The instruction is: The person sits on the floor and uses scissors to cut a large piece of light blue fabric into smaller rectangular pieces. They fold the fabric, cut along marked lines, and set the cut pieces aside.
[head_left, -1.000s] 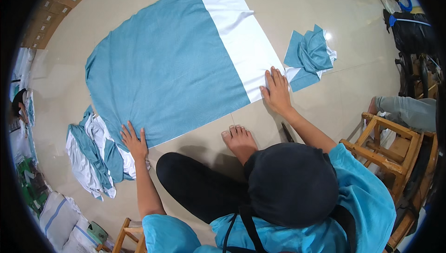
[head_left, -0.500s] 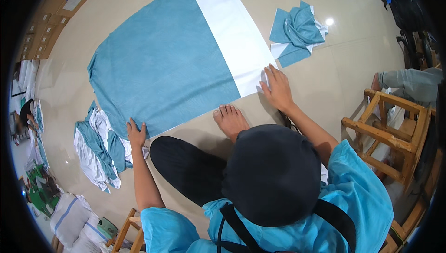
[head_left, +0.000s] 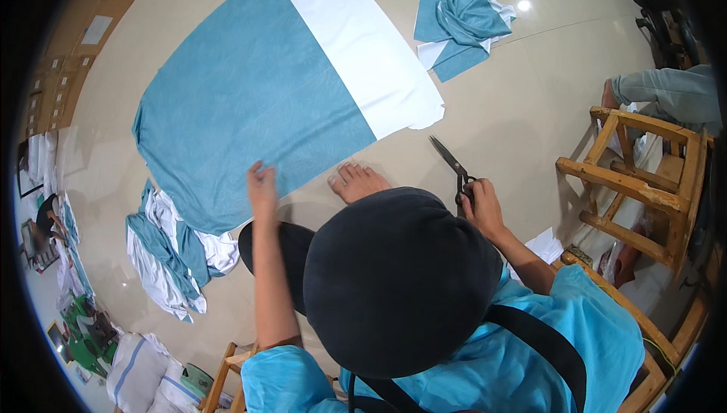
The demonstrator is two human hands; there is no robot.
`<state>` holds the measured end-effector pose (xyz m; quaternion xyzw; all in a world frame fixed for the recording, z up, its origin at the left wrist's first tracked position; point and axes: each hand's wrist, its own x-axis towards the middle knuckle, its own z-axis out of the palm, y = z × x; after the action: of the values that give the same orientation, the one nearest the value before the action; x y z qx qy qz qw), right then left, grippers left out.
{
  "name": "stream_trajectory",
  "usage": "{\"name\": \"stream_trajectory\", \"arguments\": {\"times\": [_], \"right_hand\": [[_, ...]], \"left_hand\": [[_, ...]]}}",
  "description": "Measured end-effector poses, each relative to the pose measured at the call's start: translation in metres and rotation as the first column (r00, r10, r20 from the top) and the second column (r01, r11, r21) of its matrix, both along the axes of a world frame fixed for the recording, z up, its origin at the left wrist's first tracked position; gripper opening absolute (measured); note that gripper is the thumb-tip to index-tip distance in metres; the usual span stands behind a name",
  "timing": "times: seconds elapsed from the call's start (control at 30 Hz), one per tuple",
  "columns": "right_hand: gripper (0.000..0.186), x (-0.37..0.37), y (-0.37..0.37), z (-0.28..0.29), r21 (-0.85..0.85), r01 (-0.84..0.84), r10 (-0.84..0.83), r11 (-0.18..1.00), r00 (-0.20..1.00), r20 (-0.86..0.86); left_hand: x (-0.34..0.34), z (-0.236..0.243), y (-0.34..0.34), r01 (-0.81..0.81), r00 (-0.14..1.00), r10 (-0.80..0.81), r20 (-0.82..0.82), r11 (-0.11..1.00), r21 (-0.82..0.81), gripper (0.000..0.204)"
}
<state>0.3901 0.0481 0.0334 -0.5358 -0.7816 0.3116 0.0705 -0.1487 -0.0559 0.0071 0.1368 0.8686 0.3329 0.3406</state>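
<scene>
A large teal cloth (head_left: pixel 235 102) with a white band (head_left: pixel 360 49) along its right side lies spread on the floor. My left hand (head_left: pixel 262 183) is over the cloth's near edge, smeared by motion, so its fingers are hard to read. Right of the cloth, my right hand (head_left: pixel 482 207) grips the handles of black scissors (head_left: pixel 451 160), whose blades point away from me, up and to the left. My bare foot (head_left: pixel 356 181) rests beside the cloth's near edge.
Crumpled teal and white cloth (head_left: pixel 170 250) lies at the left, and a smaller bundle (head_left: pixel 462 23) at the far right. A wooden stool (head_left: pixel 636 178) stands at the right near another person's leg (head_left: pixel 663 95). Cardboard boxes (head_left: pixel 79 34) and white sacks (head_left: pixel 140 371) line the left side.
My right hand has left the white band, come nearer and taken hold of the scissors. My left hand has lifted off the cloth's corner and moved right.
</scene>
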Motion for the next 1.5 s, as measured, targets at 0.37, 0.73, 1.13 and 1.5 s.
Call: {"name": "stream_trajectory", "arguments": {"times": [0.37, 0.73, 1.13, 1.5], "right_hand": [[0.030, 0.005, 0.010, -0.007, -0.211, 0.134, -0.125, 0.968, 0.991, 0.056], [0.021, -0.072, 0.022, -0.012, -0.835, -0.008, -0.329, 0.550, 0.917, -0.226], [0.033, -0.266, -0.027, -0.108, -0.261, -0.628, 0.672, 0.733, 0.728, 0.136], [0.045, -0.129, 0.118, 0.167, 0.015, -0.038, 0.038, 0.999, 0.726, -0.687]], "left_hand": [[0.057, -0.028, 0.034, -0.332, 0.929, 0.228, -0.290, 0.860, -0.388, 0.127], [0.065, -0.005, 0.041, -0.246, 0.968, 0.199, -0.152, 0.866, -0.435, 0.119], [0.013, 0.426, -0.004, 0.957, 0.137, -0.385, -0.913, 0.289, 0.022, 0.052], [0.036, 0.348, -0.028, 0.894, 0.340, -0.688, -0.641, 0.448, -0.007, 0.049]]}}
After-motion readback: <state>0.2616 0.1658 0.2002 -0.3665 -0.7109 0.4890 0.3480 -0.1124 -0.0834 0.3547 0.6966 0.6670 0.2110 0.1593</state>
